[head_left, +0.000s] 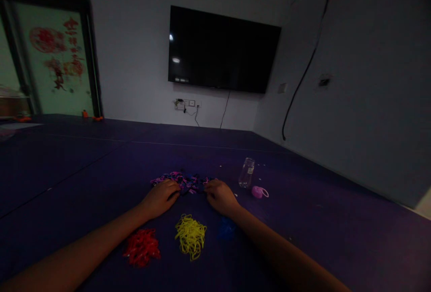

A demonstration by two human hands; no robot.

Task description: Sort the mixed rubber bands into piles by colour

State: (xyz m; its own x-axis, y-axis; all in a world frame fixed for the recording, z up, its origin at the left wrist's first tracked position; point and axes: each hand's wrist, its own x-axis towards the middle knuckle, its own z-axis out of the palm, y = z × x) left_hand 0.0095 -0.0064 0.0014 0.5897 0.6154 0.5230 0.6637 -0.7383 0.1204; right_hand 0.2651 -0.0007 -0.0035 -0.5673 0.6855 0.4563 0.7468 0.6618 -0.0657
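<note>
A mixed heap of small pink, purple and dark rubber bands (182, 179) lies on the purple mat. My left hand (160, 197) rests at the heap's near left edge with its fingers curled into the bands. My right hand (220, 195) is at the near right edge, its fingers also curled and pinching among the bands. What each pinch holds is too small and dark to name. Nearer to me sit three sorted piles: red bands (142, 247), yellow bands (191, 236) and blue bands (226, 229), the blue one beside my right forearm.
A clear small bottle (247, 173) stands to the right of the heap, with its pink lid (258, 192) lying beside it. The purple mat (84, 170) runs to white walls; a dark television (222, 49) hangs ahead, and a glass door (50, 54) is at far left.
</note>
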